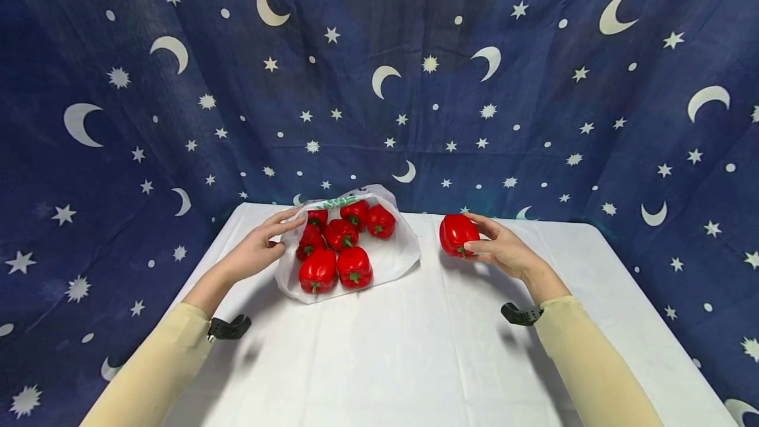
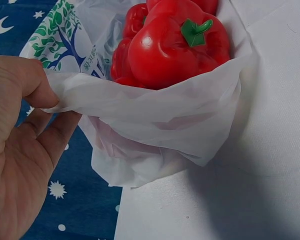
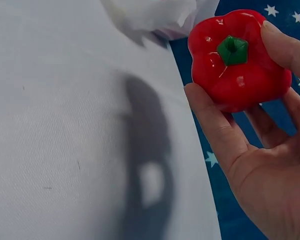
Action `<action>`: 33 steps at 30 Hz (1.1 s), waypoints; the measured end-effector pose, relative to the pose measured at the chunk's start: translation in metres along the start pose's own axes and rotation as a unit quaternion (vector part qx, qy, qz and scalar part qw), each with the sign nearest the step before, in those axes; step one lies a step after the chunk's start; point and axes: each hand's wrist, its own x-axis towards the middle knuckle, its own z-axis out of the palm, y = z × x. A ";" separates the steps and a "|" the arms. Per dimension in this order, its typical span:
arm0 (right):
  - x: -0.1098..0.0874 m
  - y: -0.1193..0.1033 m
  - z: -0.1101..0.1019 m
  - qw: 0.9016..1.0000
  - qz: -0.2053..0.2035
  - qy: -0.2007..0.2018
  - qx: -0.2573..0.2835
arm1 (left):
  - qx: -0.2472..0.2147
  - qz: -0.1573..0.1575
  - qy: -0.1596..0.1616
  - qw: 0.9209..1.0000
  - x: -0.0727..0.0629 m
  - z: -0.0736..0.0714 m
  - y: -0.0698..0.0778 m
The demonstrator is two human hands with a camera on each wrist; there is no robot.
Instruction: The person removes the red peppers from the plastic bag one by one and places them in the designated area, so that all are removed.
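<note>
A white plastic bag with a green and blue tree print lies with its mouth open on the table, several red bell peppers with green stems inside it. My left hand pinches the bag's left rim between thumb and fingers; the left wrist view shows the folded edge in that hand. To the right of the bag, my right hand grips one red bell pepper above the table. Its green stem faces the camera in the right wrist view, where the thumb and fingertips hold the pepper by its sides.
A white cloth covers the table. Behind it and at both sides hangs a dark blue curtain with moons and stars. A black strap sits on the left wrist and another strap on the right.
</note>
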 end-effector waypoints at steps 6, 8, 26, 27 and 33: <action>0.008 0.007 -0.005 0.999 0.027 0.024 -0.020 | -0.005 -0.014 -0.004 1.000 0.001 0.000 0.002; 0.010 0.009 -0.005 0.998 0.038 0.029 -0.029 | -0.006 -0.016 -0.006 1.000 0.001 0.000 0.002; 0.017 0.026 -0.006 0.995 0.072 0.041 -0.061 | -0.006 -0.015 -0.005 1.000 0.001 0.001 0.002; 0.017 0.026 -0.006 0.995 0.071 0.039 -0.063 | -0.006 -0.015 -0.005 1.000 0.001 0.001 0.002; 0.016 0.026 -0.006 0.994 0.072 0.038 -0.068 | -0.005 -0.019 -0.008 1.000 0.001 0.001 0.002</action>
